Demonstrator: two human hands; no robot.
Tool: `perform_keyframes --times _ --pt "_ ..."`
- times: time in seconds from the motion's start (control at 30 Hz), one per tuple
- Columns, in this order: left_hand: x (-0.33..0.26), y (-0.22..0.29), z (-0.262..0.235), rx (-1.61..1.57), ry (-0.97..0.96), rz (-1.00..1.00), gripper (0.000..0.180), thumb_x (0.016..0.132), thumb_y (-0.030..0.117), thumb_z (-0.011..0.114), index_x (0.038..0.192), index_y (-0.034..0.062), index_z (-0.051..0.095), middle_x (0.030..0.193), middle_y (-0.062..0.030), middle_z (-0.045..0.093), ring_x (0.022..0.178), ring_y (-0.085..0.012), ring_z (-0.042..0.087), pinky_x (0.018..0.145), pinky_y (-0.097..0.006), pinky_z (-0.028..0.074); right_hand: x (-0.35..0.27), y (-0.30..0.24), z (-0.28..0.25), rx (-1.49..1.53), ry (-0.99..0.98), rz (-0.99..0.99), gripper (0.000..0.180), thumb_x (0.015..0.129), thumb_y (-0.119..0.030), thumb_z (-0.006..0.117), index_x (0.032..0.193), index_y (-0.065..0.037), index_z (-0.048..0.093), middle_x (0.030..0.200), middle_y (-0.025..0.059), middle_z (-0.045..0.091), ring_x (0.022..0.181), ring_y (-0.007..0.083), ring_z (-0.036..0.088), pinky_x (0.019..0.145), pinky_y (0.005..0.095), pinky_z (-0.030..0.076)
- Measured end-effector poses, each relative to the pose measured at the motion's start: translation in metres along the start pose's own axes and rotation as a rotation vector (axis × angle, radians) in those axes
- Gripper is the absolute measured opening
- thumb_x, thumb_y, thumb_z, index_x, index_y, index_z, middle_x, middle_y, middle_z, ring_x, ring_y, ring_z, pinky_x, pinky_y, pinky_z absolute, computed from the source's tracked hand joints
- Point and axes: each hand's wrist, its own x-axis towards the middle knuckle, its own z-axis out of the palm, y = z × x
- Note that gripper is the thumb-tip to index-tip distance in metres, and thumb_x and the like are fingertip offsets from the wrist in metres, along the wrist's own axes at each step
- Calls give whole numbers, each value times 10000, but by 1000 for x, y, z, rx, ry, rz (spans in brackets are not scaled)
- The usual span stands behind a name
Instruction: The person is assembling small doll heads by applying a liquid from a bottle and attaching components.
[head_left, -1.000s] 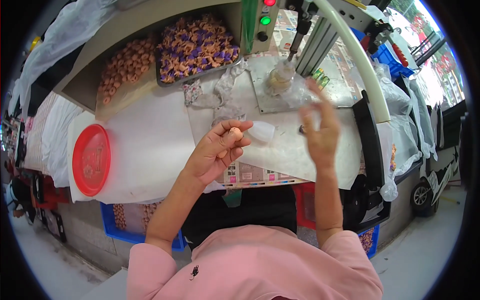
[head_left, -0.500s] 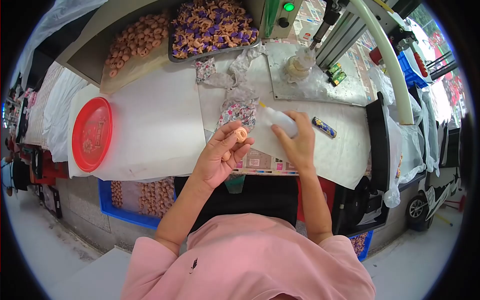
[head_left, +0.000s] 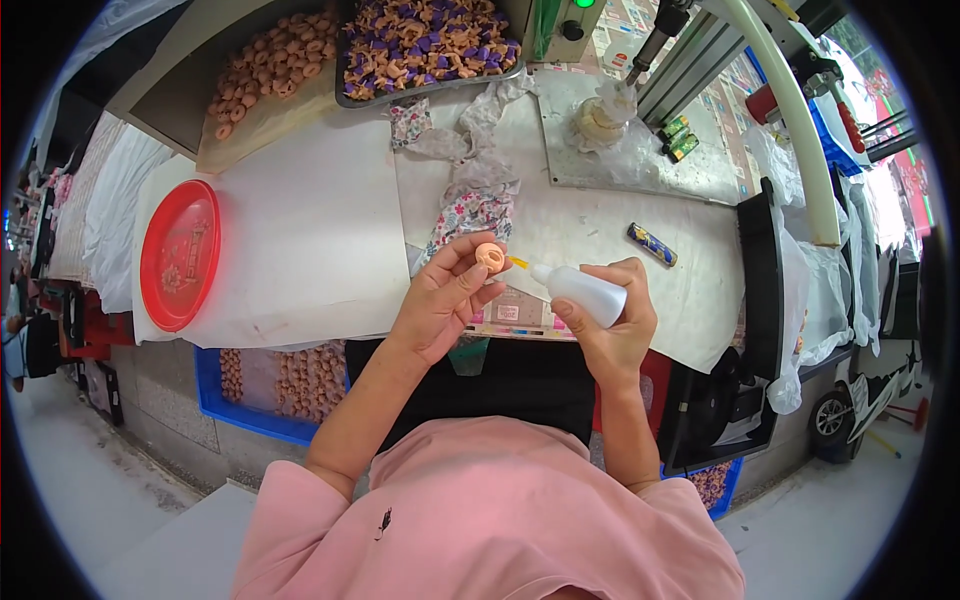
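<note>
Between the thumb and fingers of my left hand [head_left: 440,300] is a small peach-coloured hollow doll-head-like part [head_left: 489,257], its round opening facing up. My right hand [head_left: 622,320] grips a white squeeze bottle [head_left: 590,296] with a thin yellow nozzle [head_left: 519,263]. The bottle lies tilted, its nozzle pointing left with the tip right beside the peach part; I cannot tell whether they touch. Both hands are above the front edge of the table. A crumpled floral cloth [head_left: 478,215] lies just beyond my left hand.
A red oval tray [head_left: 181,255] sits at the left. Behind are a pile of peach parts [head_left: 275,70] and a black tray [head_left: 440,92] of peach and purple pieces. A metal press plate [head_left: 690,185] stands back right, near a dark blue cylinder [head_left: 652,245]. Below is a blue crate [head_left: 270,425].
The bottle has been picked up fully and swung toward my left hand, its nozzle now level and at the peach part. My left hand has turned the part's opening slightly upward.
</note>
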Motion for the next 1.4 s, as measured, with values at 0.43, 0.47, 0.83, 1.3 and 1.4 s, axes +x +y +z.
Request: perform_keyframes --times 0.43,0.47,0.83,1.3,1.4 --pt "1 -1 -4 43 13 -9 347 913 79 584 1250 50 505 1202 -63 566 1075 -138 563 883 -273 504 -2 3 6 -133 -22 -75 375 713 -223 822 937 7 627 845 61 540 748 151 540 641 262 443" --pt "2 -1 -5 35 10 -12 349 913 76 584 1252 49 503 1201 -63 566 1076 -138 563 880 -271 507 -2 4 7 -132 -25 -74 375 713 -223 822 937 7 627 845 61 540 748 151 540 641 262 443" --pt "2 -1 -5 20 0 -18 345 913 78 584 1246 46 505 1187 -63 568 1085 -158 570 868 -269 514 0 7 9 -156 -26 -79 365 710 -213 821 933 3 630 845 66 559 753 157 550 652 270 448" --pt "2 -3 -7 24 33 2 335 885 43 611 1210 59 531 1178 -50 567 1077 -144 572 878 -270 505 -3 4 0 -194 -26 -91 327 710 -185 816 905 0 629 816 72 559 726 165 549 631 276 435" --pt "2 -4 -6 20 25 2 336 880 27 611 1206 62 535 1179 -47 566 1081 -138 567 881 -268 504 -4 4 1 -183 -23 -87 328 711 -189 816 905 -2 629 819 70 559 727 165 548 632 275 436"
